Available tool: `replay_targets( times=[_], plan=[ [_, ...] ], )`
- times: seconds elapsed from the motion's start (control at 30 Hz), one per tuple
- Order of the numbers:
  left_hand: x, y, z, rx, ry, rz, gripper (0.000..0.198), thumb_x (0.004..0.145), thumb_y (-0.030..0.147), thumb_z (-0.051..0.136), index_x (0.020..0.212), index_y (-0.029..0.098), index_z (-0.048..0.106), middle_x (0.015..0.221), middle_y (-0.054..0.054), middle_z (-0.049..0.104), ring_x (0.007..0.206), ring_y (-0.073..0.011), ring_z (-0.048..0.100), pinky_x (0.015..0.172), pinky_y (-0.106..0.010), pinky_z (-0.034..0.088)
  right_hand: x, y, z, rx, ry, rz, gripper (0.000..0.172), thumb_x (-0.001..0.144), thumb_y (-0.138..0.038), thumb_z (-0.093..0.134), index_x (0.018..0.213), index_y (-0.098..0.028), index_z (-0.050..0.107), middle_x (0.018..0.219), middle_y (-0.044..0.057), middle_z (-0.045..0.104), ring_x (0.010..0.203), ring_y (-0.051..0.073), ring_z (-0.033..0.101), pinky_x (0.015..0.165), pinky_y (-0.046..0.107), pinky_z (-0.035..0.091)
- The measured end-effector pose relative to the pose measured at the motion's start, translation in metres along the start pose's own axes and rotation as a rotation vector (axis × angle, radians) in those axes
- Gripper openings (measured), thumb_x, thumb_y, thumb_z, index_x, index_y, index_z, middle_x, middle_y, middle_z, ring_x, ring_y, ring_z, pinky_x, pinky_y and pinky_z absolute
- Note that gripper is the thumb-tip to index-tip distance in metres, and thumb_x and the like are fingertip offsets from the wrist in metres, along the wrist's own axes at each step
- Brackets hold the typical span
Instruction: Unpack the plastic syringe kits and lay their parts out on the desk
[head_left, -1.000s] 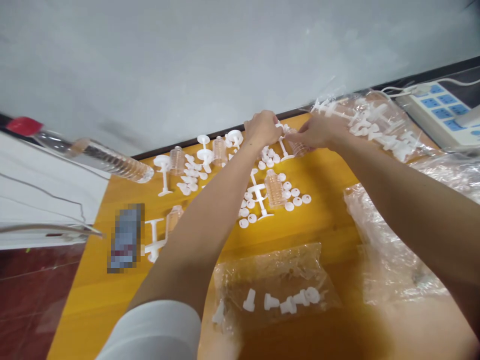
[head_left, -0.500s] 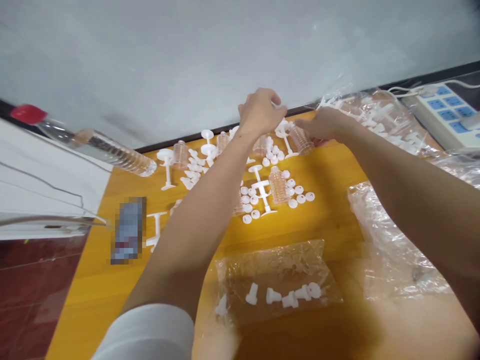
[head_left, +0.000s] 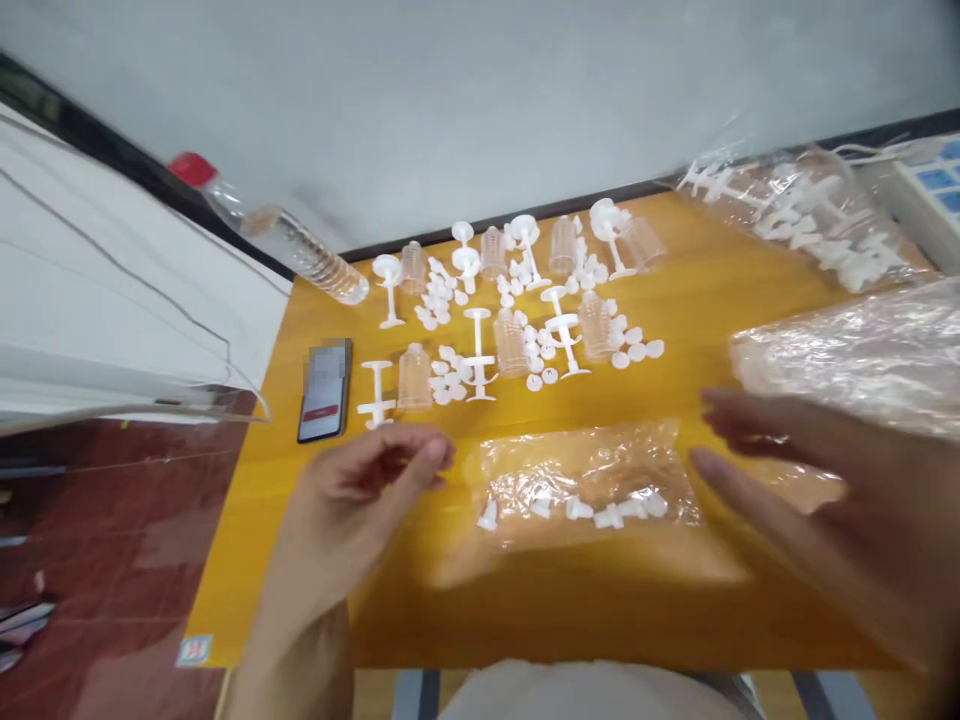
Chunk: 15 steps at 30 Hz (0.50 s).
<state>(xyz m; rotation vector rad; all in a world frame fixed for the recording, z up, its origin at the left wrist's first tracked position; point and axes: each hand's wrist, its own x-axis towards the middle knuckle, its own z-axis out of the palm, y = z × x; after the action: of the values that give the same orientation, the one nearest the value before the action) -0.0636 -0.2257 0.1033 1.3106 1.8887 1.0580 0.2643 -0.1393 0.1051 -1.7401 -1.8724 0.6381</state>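
Note:
Over the front left of the table is my left hand (head_left: pixel 382 490), its fingers loosely curled with a gap to the thumb and nothing visible in them. My right hand (head_left: pixel 810 500), blurred, is held to the right with thumb and fingers apart, empty. Between them lies a clear plastic bag (head_left: pixel 585 445) with several small white plastic pieces (head_left: pixel 577 507) inside. Behind it, clear ribbed plastic bottles (head_left: pixel 512 342) stand or lean in two rows. Each has a white stemmed part with discs (head_left: pixel 478 350) and a cluster of small white caps (head_left: pixel 448 378) beside it.
At the left are a phone (head_left: pixel 325 395) and a tilted water bottle with a red cap (head_left: pixel 300 250). Bags of white parts (head_left: pixel 802 205) and crumpled clear plastic (head_left: pixel 862 340) lie right. A power strip (head_left: pixel 937 185) sits in the far right corner, against the wall.
Both hands have drawn back from the rear row of bottles to the front of the table. The view has shifted, and the rows, once partly covered by my left arm, now show fully.

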Motion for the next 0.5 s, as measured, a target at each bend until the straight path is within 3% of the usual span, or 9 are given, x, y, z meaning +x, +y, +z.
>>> replay_targets(
  times=[0.07, 0.17, 0.27, 0.37, 0.5],
  plan=[
    [-0.025, -0.035, 0.001, -0.030, -0.050, -0.138, 0.018, 0.083, 0.040, 0.082, 0.085, 0.023, 0.081, 0.078, -0.003, 0.078, 0.066, -0.0180, 0.072, 0.063, -0.027, 0.062, -0.041, 0.017, 0.022, 0.004, -0.007, -0.124, 0.040, 0.080, -0.069, 0.066, 0.120, -0.065, 0.068, 0.108, 0.001, 0.077, 0.081, 0.035, 0.075, 0.061, 0.054, 0.060],
    [-0.041, -0.063, 0.012, 0.004, -0.176, -0.228, 0.017, 0.082, 0.040, 0.081, 0.089, 0.025, 0.084, 0.084, -0.005, 0.082, 0.074, -0.0225, 0.075, 0.070, -0.032, 0.065, -0.064, 0.037, 0.055, -0.048, -0.008, -0.243, 0.041, 0.092, -0.054, 0.059, 0.132, -0.047, 0.069, 0.128, 0.006, 0.072, 0.106, 0.036, 0.074, 0.082, 0.056, 0.064],
    [-0.046, -0.065, 0.021, 0.025, -0.216, -0.217, 0.017, 0.084, 0.040, 0.078, 0.087, 0.025, 0.083, 0.081, -0.004, 0.080, 0.072, -0.0217, 0.074, 0.068, -0.032, 0.064, -0.064, 0.051, 0.075, -0.139, -0.019, -0.316, 0.041, 0.099, -0.048, 0.052, 0.128, -0.028, 0.072, 0.136, 0.016, 0.067, 0.116, 0.038, 0.070, 0.091, 0.058, 0.061],
    [-0.052, -0.057, 0.024, 0.025, -0.148, -0.130, 0.014, 0.085, 0.036, 0.078, 0.086, 0.022, 0.081, 0.077, -0.003, 0.076, 0.064, -0.0156, 0.068, 0.059, -0.024, 0.058, -0.063, 0.059, 0.082, -0.201, -0.028, -0.333, 0.040, 0.102, -0.045, 0.048, 0.128, -0.024, 0.070, 0.136, 0.017, 0.065, 0.116, 0.037, 0.069, 0.090, 0.055, 0.061],
    [-0.058, -0.051, 0.027, 0.043, -0.109, 0.073, 0.010, 0.087, 0.027, 0.077, 0.095, 0.022, 0.081, 0.092, -0.004, 0.074, 0.068, -0.0116, 0.067, 0.058, -0.019, 0.056, -0.064, 0.065, 0.085, -0.229, 0.006, -0.365, 0.039, 0.103, -0.042, 0.049, 0.131, -0.021, 0.067, 0.138, 0.017, 0.064, 0.117, 0.034, 0.070, 0.092, 0.050, 0.062]
  ],
)
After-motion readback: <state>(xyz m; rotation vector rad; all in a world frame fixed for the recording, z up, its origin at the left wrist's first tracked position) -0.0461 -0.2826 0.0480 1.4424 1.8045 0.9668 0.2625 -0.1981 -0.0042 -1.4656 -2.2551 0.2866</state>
